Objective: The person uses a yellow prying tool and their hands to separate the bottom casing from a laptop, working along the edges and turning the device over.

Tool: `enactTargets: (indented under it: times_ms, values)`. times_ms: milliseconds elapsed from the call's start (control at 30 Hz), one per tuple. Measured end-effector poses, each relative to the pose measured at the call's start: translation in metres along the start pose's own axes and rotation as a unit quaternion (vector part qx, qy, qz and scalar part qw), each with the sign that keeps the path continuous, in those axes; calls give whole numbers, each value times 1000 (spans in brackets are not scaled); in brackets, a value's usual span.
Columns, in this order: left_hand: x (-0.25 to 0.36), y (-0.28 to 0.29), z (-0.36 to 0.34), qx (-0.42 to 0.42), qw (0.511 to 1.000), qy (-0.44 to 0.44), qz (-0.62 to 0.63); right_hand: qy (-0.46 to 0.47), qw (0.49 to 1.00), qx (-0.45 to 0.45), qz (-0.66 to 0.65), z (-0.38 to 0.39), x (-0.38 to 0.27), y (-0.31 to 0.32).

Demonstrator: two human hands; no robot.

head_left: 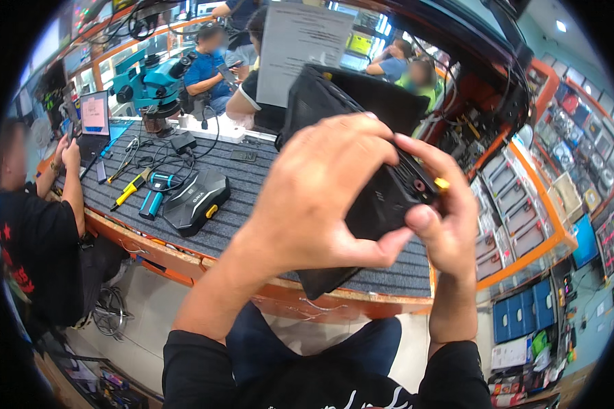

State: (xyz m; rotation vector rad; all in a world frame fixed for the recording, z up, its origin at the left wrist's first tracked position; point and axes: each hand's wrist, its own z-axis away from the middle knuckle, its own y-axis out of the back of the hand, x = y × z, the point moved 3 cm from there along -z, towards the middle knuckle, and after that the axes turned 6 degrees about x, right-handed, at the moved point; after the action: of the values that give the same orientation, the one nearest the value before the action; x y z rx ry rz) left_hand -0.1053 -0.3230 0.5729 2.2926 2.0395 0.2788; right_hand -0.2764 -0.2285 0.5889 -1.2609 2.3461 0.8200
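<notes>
Above the bench I hold up a black boxy device [378,211] with a dark panel [389,95] standing behind it; its exact kind does not show. My left hand [320,184] is closed over its near side, the thumb pointing right along the lower edge. At its right end my right hand [450,211] is closed round the corner, forefinger on top and thumb below. Between those fingers, a small yellow piece [442,185] and a round reddish port [419,185] show on the narrow side. My left hand hides much of the device.
A black case with a yellow latch [196,201], a teal-and-black tool [155,195] and a yellow-handled tool [128,191] lie on the ridged grey mat [252,187]. A teal microscope [150,85] stands behind them. A person [44,225] sits at left; a glass display case [515,204] stands at right.
</notes>
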Motion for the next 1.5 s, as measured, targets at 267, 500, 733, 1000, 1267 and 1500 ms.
enactTargets:
  times_ms: [267, 500, 733, 1000, 1267, 1500]
  values:
    - [-3, 16, -7, -116, 993, -18, -21, 24, 999, 1, 44, 4, 9, -2]
    - [-19, 13, -12, -109, 994, -11, 19, -15, 993, 64, -101, 16, 23, -12]
    - [-128, 18, -5, -93, 975, 193, -56, 43, 994, 99, 16, 16, 20, 6]
    - [-102, -3, 16, -22, 926, 348, 145, 47, 990, 135, -13, 31, 29, 35]
    - [-24, 19, 16, -39, 963, 261, -50, -68, 962, 135, -227, 46, 125, 126]
    - [-31, 23, 22, -18, 958, 280, 59, -101, 948, 149, -264, 38, 174, 154]
